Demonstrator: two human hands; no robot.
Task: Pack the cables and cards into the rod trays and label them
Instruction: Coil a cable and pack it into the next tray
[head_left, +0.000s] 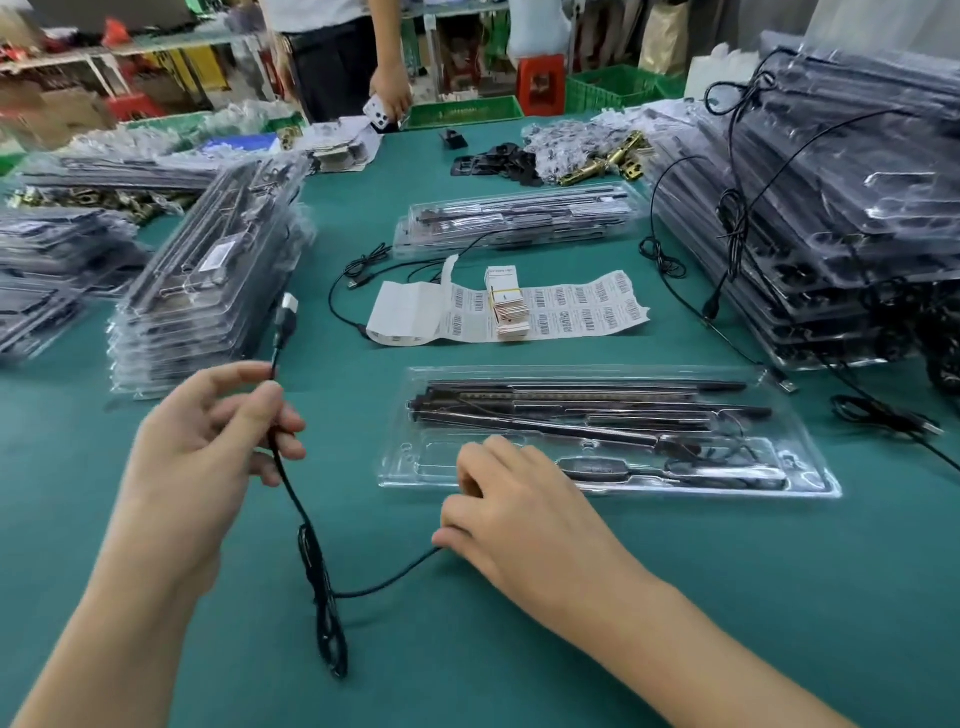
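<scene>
Two bare hands over the green table – left hand pinches the black cable below its USB plug, raised; right hand pinches the same cable at the near edge of the open rod tray. Label strip and card bundle lie farther off, tray stacks left and right

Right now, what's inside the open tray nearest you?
The open tray holds black rods and a cable with inline controller. The right hand covers its near-left corner.
</scene>
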